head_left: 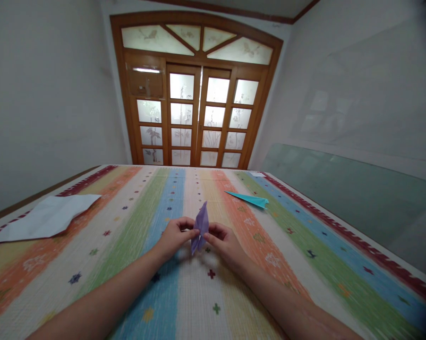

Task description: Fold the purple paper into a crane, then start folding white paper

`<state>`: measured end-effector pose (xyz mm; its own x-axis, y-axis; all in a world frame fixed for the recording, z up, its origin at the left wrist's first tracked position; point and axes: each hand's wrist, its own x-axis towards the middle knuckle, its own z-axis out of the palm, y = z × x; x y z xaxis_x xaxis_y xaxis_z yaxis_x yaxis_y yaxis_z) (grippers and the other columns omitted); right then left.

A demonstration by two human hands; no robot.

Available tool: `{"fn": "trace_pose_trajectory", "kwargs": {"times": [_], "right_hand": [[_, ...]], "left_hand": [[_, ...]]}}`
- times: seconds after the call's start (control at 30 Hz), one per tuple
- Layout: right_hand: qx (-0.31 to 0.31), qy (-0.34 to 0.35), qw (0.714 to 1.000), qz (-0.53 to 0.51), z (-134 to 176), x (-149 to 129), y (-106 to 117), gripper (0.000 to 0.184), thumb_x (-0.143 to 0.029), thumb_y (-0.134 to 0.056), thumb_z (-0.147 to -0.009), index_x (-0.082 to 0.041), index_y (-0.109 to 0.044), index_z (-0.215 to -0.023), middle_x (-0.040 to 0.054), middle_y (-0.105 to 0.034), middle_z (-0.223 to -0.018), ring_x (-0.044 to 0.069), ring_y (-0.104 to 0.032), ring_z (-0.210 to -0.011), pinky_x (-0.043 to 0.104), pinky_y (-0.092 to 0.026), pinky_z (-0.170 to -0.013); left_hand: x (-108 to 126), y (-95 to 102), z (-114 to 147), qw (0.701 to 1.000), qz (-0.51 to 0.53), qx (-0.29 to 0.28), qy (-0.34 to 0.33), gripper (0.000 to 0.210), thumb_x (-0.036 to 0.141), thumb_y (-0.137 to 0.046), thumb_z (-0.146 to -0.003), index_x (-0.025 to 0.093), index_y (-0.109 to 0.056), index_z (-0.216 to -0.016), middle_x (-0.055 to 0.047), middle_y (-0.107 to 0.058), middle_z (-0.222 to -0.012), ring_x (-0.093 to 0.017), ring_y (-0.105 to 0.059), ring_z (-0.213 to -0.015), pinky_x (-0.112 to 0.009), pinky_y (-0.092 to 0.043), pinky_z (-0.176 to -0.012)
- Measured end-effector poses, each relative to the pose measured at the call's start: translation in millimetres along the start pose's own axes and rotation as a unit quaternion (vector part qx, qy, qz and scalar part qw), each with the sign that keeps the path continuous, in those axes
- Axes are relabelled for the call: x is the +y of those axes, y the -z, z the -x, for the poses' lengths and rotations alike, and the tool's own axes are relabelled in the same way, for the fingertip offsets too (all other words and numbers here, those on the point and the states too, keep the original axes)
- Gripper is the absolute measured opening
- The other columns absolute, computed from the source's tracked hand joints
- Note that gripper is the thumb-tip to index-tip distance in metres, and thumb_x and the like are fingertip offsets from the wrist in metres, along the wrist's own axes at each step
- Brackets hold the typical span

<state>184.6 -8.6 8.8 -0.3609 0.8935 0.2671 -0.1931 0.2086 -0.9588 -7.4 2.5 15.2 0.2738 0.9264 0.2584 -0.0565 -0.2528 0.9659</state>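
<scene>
A small piece of folded purple origami paper [202, 220] is held upright just above the striped cloth, with a pointed top and a split lower end. My left hand [178, 234] pinches its left side between thumb and fingers. On the opposite side, my right hand [223, 240] grips it the same way, its thumb near the middle of the fold. The fingertips behind the paper are partly hidden.
A turquoise paper plane [250, 199] lies to the right, beyond my right hand. At the far left rests a creased white sheet of paper [48, 217]. The striped tablecloth [128, 255] covers the table, which reaches towards wooden glazed doors [199, 113].
</scene>
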Motion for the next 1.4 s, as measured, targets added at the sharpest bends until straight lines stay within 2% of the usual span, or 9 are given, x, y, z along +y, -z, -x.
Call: {"fn": "trace_pose_trajectory", "kwargs": {"times": [0.17,0.37,0.6,0.83,0.93,1.07,1.17,1.23,1.4], "right_hand": [[0.030,-0.018,0.999,-0.008,-0.5,-2.3,-1.7,0.026,-0.038,-0.078,-0.075,-0.018,-0.072,-0.091,0.0078,-0.072,-0.095,0.018,-0.067,-0.087,0.034,-0.052,-0.085],[0.047,-0.067,0.995,-0.063,-1.8,2.9,-0.9,0.031,-0.038,-0.081,-0.071,-0.015,-0.068,-0.088,0.0073,-0.071,-0.088,0.017,-0.068,-0.077,0.031,-0.056,-0.074],[0.062,-0.093,0.991,-0.072,-3.8,10.6,3.1,0.032,-0.036,-0.081,-0.072,-0.013,-0.066,-0.090,0.0077,-0.070,-0.089,0.017,-0.069,-0.078,0.032,-0.056,-0.074],[0.065,-0.082,0.991,-0.079,-3.6,7.1,2.1,0.034,-0.038,-0.080,-0.073,-0.015,-0.069,-0.094,0.0084,-0.070,-0.095,0.017,-0.069,-0.080,0.033,-0.056,-0.078],[0.057,-0.067,0.995,-0.045,-3.4,6.4,3.2,0.035,-0.040,-0.078,-0.075,-0.015,-0.071,-0.099,0.0097,-0.071,-0.096,0.019,-0.069,-0.083,0.035,-0.056,-0.079],[0.060,-0.010,0.998,0.033,-3.2,5.8,6.1,0.030,-0.042,-0.072,-0.080,-0.017,-0.073,-0.096,0.0091,-0.069,-0.098,0.019,-0.067,-0.086,0.034,-0.055,-0.080],[0.069,0.030,0.993,0.093,-2.5,3.3,6.2,0.027,-0.042,-0.066,-0.085,-0.018,-0.074,-0.094,0.0085,-0.066,-0.100,0.018,-0.065,-0.087,0.032,-0.055,-0.076],[0.080,0.054,0.985,0.143,-1.5,1.0,4.3,0.023,-0.038,-0.068,-0.084,-0.019,-0.074,-0.095,0.0079,-0.065,-0.099,0.018,-0.064,-0.089,0.030,-0.054,-0.073],[0.087,0.087,0.968,0.221,2.0,-3.0,-1.8,0.013,-0.033,-0.071,-0.082,-0.020,-0.073,-0.086,0.0056,-0.063,-0.089,0.016,-0.062,-0.080,0.028,-0.051,-0.068]], "left_hand": [[-2.2,-2.5,1.0,0.998,0.053,0.017,0.031,0.027,0.030,-0.080,-0.068,0.014,-0.064,-0.083,-0.003,-0.066,-0.076,-0.014,-0.060,-0.067,-0.027,-0.045,-0.065],[-7.4,-2.8,-2.1,0.997,0.063,0.016,0.028,0.033,0.030,-0.081,-0.068,0.015,-0.055,-0.083,0.000,-0.061,-0.072,-0.010,-0.055,-0.061,-0.021,-0.040,-0.055],[-10.2,-3.0,-3.1,0.996,0.077,0.035,0.041,0.034,0.034,-0.079,-0.070,0.016,-0.055,-0.086,0.001,-0.060,-0.073,-0.012,-0.058,-0.063,-0.022,-0.047,-0.056],[-6.5,-4.2,-0.9,0.995,0.064,0.034,0.061,0.037,0.046,-0.072,-0.077,0.013,-0.067,-0.092,-0.006,-0.065,-0.087,-0.016,-0.062,-0.072,-0.027,-0.053,-0.060],[-5.0,-4.2,-0.4,0.997,0.049,0.014,0.057,0.038,0.050,-0.066,-0.082,0.014,-0.070,-0.093,-0.010,-0.066,-0.092,-0.019,-0.063,-0.079,-0.028,-0.054,-0.064],[-4.8,-3.0,-0.2,0.999,-0.002,0.036,0.021,0.039,0.052,-0.062,-0.084,0.015,-0.073,-0.092,-0.012,-0.065,-0.106,-0.019,-0.061,-0.086,-0.023,-0.050,-0.059],[-6.1,-3.1,-0.5,0.999,0.009,-0.002,0.031,0.040,0.050,-0.064,-0.085,0.015,-0.071,-0.102,-0.011,-0.067,-0.102,-0.018,-0.062,-0.082,-0.023,-0.050,-0.061],[-7.3,-4.9,-0.5,0.999,0.024,-0.034,0.030,0.041,0.046,-0.069,-0.082,0.014,-0.068,-0.108,-0.011,-0.068,-0.100,-0.019,-0.064,-0.082,-0.026,-0.051,-0.066],[-6.5,-12.7,1.3,0.998,0.050,-0.036,0.007,0.036,0.040,-0.075,-0.078,0.013,-0.068,-0.101,-0.012,-0.070,-0.099,-0.022,-0.065,-0.089,-0.033,-0.052,-0.079]]}}
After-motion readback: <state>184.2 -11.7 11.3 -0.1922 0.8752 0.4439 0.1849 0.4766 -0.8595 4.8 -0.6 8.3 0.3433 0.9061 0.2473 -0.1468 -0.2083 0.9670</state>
